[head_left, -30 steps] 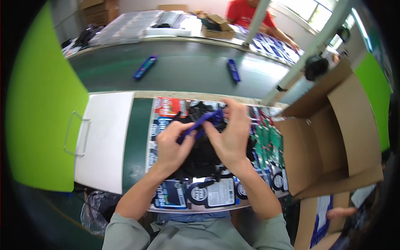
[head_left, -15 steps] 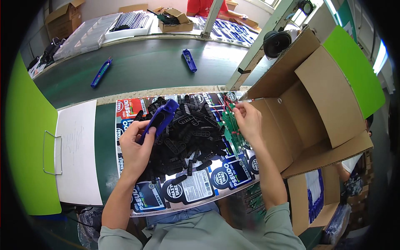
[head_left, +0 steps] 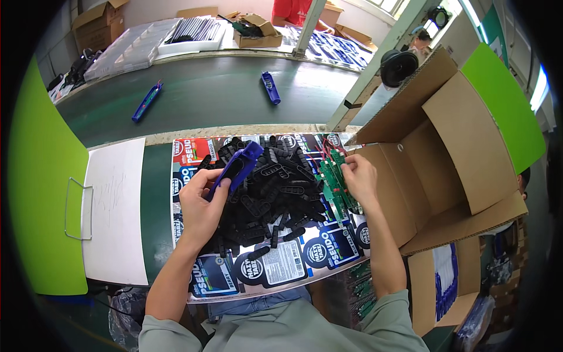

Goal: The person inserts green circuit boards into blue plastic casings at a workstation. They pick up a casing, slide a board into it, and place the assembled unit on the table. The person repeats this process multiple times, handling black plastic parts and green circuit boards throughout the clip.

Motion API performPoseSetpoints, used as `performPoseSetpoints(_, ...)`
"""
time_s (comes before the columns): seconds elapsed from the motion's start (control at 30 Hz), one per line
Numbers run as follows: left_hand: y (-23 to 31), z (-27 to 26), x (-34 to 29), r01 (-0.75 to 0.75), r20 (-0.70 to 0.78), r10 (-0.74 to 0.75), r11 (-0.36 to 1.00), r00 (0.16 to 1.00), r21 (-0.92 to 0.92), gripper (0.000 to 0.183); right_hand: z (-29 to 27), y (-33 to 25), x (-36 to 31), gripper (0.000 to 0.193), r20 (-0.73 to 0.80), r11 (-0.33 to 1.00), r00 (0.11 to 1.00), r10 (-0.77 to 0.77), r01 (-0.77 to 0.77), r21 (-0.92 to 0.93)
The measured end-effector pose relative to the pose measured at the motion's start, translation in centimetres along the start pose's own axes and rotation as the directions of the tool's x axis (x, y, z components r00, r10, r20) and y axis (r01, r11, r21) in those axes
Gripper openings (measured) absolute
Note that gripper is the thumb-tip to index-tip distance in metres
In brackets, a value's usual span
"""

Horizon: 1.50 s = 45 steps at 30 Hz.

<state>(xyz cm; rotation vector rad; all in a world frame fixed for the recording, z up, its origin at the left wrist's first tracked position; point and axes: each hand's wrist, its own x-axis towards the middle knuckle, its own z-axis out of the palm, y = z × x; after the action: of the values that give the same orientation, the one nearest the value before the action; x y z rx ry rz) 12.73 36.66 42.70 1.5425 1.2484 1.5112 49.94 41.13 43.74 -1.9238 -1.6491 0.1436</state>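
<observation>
My left hand [head_left: 202, 205] is closed around a long blue plastic housing [head_left: 248, 155], tilted over the left side of a heap of black parts. A black insert [head_left: 234, 170] shows in the housing's hollow. The heap of small black plastic pieces [head_left: 281, 190] lies on a printed sheet [head_left: 281, 264]. At the heap's right edge is a stack of narrow green circuit boards [head_left: 333, 190] with thin red wires. My right hand [head_left: 360, 180] pinches at the upper boards, thumb and fingers together on one; its fingertips partly cover the board.
A large open cardboard box [head_left: 434, 170] stands close by on the right. Beyond the bench runs a dark green belt [head_left: 205, 97] with two blue housings [head_left: 270, 88] on it. A white paper [head_left: 114, 217] lies at left. A person in red [head_left: 290, 12] is across the belt.
The whole view has shifted slightly, moving the scene right in the picture. My left hand still holds the blue housing, and my right hand stays at the circuit boards.
</observation>
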Motion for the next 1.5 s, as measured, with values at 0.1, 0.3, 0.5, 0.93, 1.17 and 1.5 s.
performPoseSetpoints(0.1,-0.1,0.0,0.0,0.039,-0.005,-0.039,0.997,0.999,-0.065,0.016,-1.4,-1.1,-0.4,0.016,-0.142,0.989,0.985,-0.102,0.116,0.095)
performPoseSetpoints(0.3,0.4,-0.3,0.0,0.233,0.145,-0.195,0.916,0.97,-0.327,0.031,-4.2,-7.0,-2.7,0.01,-0.168,0.844,0.984,-0.061,0.141,0.518)
performPoseSetpoints(0.5,0.0,-0.9,0.1,0.342,0.284,-0.228,0.816,0.931,-0.466,0.039,-4.3,-15.0,-5.6,0.034,0.033,0.637,0.987,-0.157,0.075,0.767)
performPoseSetpoints(0.93,-0.3,-0.4,0.2,0.338,0.271,-0.217,0.753,0.938,-0.565,0.039,2.6,-21.3,-8.2,0.03,-0.137,0.463,0.913,-0.384,0.319,0.827)
performPoseSetpoints(1.17,-0.3,-0.5,0.2,0.334,0.266,-0.217,0.76,0.939,-0.557,0.038,4.4,-21.3,-8.4,0.023,-0.1,0.484,0.913,-0.396,0.3,0.822)
performPoseSetpoints(1.5,-0.6,-0.6,0.2,0.335,0.279,-0.211,0.771,0.937,-0.542,0.038,4.0,-21.2,-8.1,0.021,-0.011,0.482,0.924,-0.382,0.209,0.851)
